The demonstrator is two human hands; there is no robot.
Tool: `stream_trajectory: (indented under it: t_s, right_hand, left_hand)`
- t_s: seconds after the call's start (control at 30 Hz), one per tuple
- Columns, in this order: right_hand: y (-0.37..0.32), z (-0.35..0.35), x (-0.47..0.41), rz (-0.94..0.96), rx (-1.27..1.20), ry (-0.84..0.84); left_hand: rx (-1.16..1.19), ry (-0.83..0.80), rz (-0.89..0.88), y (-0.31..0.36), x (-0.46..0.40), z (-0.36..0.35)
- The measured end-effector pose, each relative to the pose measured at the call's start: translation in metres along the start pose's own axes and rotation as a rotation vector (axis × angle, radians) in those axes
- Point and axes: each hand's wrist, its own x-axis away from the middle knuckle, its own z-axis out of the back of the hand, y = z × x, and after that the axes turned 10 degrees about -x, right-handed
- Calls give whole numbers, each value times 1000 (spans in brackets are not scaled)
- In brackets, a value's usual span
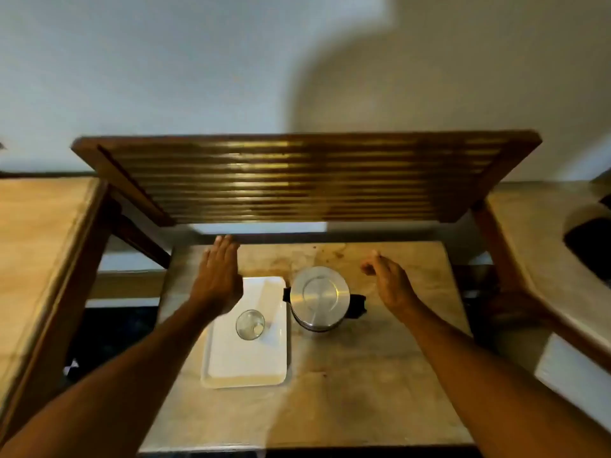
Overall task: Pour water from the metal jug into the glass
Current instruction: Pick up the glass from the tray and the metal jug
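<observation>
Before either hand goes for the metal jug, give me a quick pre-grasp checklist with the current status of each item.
1. Glass upright on the white tray: ok.
2. Metal jug standing on the table, beside the tray: ok.
3. Jug's black handle facing the right hand, nothing between them: ok.
4. Both hands free: ok; the left hand is open and flat above the tray's far corner, the right is loosely curled and holds nothing.
5. Jug lid on: ok, but whether it must come off before pouring: cannot tell.
6. Water in the jug: cannot tell, the lid hides it.
</observation>
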Motion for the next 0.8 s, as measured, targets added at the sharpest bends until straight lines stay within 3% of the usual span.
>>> stream_trajectory:
  t_s: [0.1, 0.23, 0.37, 0.6, 0.7, 0.8]
  right_hand:
    - [59, 0, -10, -20, -127, -40]
    - [104, -11, -18, 9, -283, -107]
    - [118, -24, -13, 5, -360, -156]
    - [150, -24, 26, 223, -397, -251]
    - [152, -33, 37, 154, -483, -176]
    - [127, -46, 23, 154, -548, 6]
  left_hand:
    - [-12, -167, 199, -22, 24, -71]
    - [240, -271, 283, -48, 64, -153]
    - [423, -178, 208, -46, 80, -195]
    - [718, 24, 444, -19, 69, -213]
    - [709, 21, 426, -17, 67, -209]
    - [701, 22, 440, -13, 67, -193]
